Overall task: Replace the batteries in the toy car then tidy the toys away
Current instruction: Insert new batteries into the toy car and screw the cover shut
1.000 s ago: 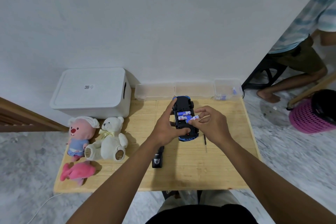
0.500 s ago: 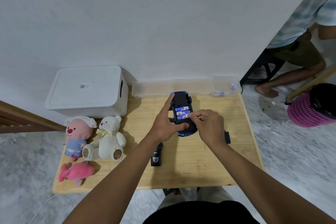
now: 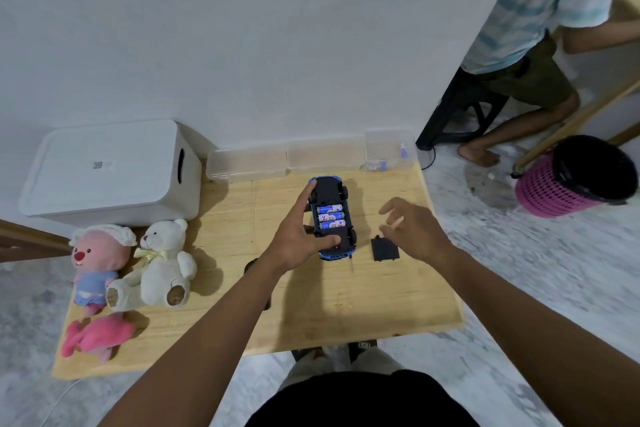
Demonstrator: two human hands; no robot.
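The toy car [image 3: 330, 198] lies belly-up at centre frame on the worktop [image 3: 346, 305], three batteries [image 3: 331, 217] seated in its open bay. My left hand [image 3: 298, 243] pins it between forefinger and thumb. My right hand [image 3: 412, 229] hovers spread and empty over the black cover [image 3: 384, 250], just right of the car. I'd hook the cover's tab first, then press it flat. The pale wood worktop stands against a white wall, with plush toys [image 3: 152, 267] at lower left.

Home rm: plush toys [image 3: 162, 263] on low wood table [image 3: 381, 298], marble floor [image 3: 519, 253], pink basket [image 3: 554, 192].
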